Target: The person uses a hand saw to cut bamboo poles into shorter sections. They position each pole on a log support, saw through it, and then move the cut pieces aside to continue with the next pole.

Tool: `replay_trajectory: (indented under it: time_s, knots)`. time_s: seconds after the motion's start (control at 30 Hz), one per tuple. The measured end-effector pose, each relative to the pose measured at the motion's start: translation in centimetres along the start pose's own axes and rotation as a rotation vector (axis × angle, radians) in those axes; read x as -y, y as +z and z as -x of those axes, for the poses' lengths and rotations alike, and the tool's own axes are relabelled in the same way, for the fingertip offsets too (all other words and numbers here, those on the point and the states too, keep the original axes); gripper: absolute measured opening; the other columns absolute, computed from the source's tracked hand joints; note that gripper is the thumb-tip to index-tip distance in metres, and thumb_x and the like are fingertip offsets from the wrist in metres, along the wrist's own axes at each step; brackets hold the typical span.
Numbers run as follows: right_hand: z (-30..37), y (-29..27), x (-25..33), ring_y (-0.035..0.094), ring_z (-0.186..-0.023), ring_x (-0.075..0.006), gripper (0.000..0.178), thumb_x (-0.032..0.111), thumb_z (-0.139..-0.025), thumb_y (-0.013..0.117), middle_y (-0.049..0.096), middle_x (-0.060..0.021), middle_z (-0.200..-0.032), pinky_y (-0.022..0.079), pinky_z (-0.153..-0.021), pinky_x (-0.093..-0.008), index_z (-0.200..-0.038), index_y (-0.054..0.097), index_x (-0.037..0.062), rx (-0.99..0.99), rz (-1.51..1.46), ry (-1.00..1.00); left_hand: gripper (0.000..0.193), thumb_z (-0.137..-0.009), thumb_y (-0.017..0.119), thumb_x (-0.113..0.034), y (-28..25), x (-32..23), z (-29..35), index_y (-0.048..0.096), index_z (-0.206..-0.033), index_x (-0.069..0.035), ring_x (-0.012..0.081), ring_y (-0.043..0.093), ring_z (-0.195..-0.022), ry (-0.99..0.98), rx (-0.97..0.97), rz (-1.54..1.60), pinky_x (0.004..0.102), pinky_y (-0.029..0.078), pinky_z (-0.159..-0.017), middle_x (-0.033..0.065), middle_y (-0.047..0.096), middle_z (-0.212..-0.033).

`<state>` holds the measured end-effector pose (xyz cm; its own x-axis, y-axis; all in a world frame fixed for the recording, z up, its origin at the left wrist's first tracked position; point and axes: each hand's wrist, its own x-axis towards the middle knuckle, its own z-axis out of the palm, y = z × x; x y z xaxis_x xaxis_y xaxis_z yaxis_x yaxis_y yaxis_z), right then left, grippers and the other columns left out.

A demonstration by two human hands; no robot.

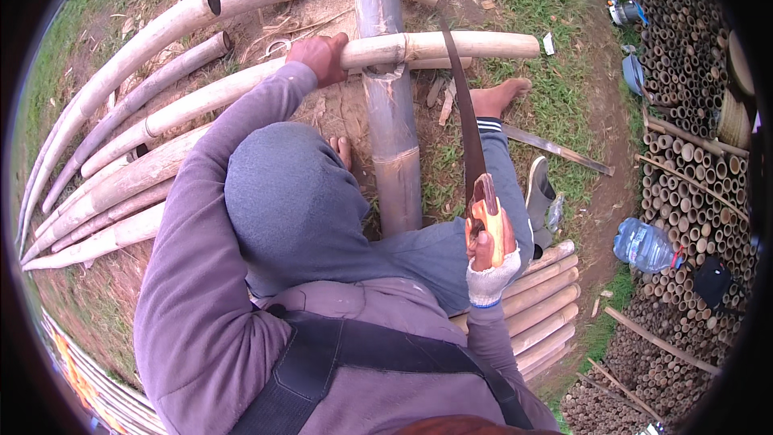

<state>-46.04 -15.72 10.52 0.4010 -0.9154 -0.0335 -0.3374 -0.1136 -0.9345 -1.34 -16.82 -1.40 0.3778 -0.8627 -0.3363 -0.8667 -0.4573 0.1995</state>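
Observation:
My left hand is closed round a pale bamboo pole, which lies across a thick grey bamboo post. The pole's free end sticks out to the right of the post. In a white fingerless glove, my right hand grips the orange-brown handle of a hand saw. Its long dark blade points away from me, and the part near the tip crosses the pole just right of the post. Whether the teeth have cut into the pole I cannot tell.
Several bamboo poles fan out on the left. Stacked cut bamboo lines the right side, with a large clear plastic bottle beside it. A flat strip lies on the grass near my bare foot. Short poles lie beneath my right arm.

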Motion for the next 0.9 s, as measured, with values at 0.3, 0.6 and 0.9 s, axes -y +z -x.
replay_trajectory:
  time_s: [0.3,0.6,0.9]
  knots:
    - [-16.2,7.5,-1.6,0.075,-0.104,-0.0262,0.041,0.018,-0.103,0.073,0.077,-0.0201,-0.118,0.057,-0.095,-0.0377,-0.136,0.067,-0.0069,-0.060,0.117,-0.241,0.052,-0.086,0.080,-0.040,0.0,-0.5,-0.4,0.064,-0.128,-0.014,0.0351,0.079,-0.097,0.028,-0.047,-0.016,0.0478,0.063,-0.085,0.0164,0.079,-0.104]
    - [0.2,-0.5,0.9,0.071,-0.100,-0.0147,0.057,0.025,-0.106,0.071,0.074,-0.0160,-0.126,0.059,-0.085,-0.0304,-0.148,0.055,-0.0106,0.092,-0.110,0.061,0.050,-0.084,0.080,-0.039,-0.3,0.1,-0.4,0.065,-0.126,-0.014,0.0360,0.079,-0.097,-0.010,-0.011,-0.001,0.0485,0.063,-0.084,0.0177,0.079,-0.104]
    - [-15.8,8.3,-2.6,0.076,-0.107,-0.0295,0.041,0.019,-0.104,0.073,0.077,-0.0220,-0.118,0.057,-0.097,-0.0381,-0.136,0.067,-0.0068,-0.083,0.130,-0.310,0.050,-0.084,0.080,-0.039,-0.1,-0.4,-0.6,0.065,-0.124,-0.013,0.0368,0.078,-0.098,0.005,-0.033,0.001,0.0499,0.062,-0.086,0.0175,0.079,-0.106]
